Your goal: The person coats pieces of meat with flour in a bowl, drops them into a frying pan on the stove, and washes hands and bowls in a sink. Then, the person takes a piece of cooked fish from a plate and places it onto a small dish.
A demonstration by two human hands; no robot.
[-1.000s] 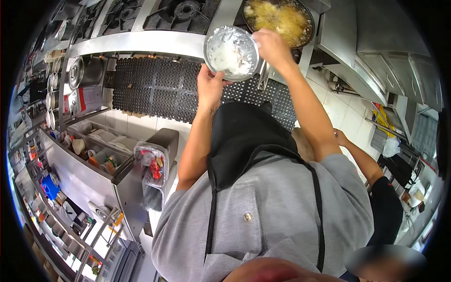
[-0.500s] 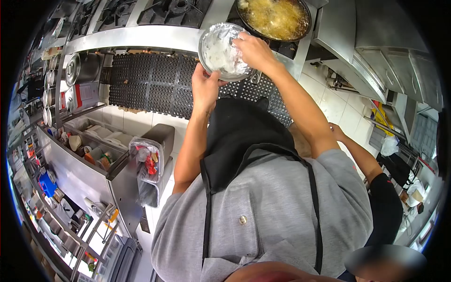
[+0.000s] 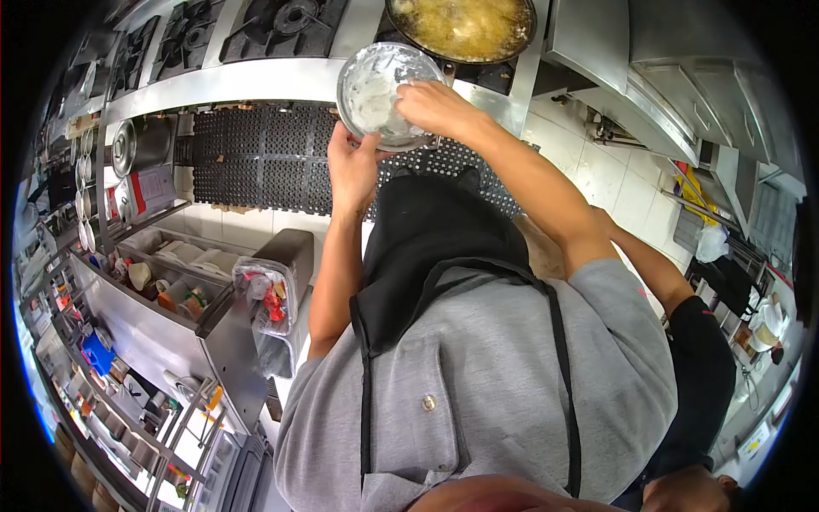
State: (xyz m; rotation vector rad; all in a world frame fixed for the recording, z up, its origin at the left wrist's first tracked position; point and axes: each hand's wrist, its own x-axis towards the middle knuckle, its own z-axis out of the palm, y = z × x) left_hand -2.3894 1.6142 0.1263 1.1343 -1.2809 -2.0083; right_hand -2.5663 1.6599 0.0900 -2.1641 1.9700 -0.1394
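A round metal bowl (image 3: 343, 101) is tilted toward me at the stove's front edge. White floury paste (image 3: 373, 104) coats its inside. My left hand (image 3: 353, 162) grips the bowl's near rim, thumb on top and fingers below. Inside the bowl is my right hand (image 3: 433, 107), its fingers drawn together against the paste; whatever lies between them is hidden. Just beyond, a wide dark pan (image 3: 534, 27) of bubbling yellow oil (image 3: 465, 26) sits on the stove, with pale pieces frying in it.
Gas burners (image 3: 294, 19) line the stove to the left. Black rubber matting (image 3: 264, 162) covers the floor below. A lined bin (image 3: 271, 294) and a steel counter with food containers (image 3: 175, 286) stand at left. A co-worker in a black sleeve (image 3: 699, 358) is close on my right.
The view has shifted, so the stove and pan appear further left and higher. My right hand has drawn its fingers closer together inside the bowl; my left hand keeps its grip.
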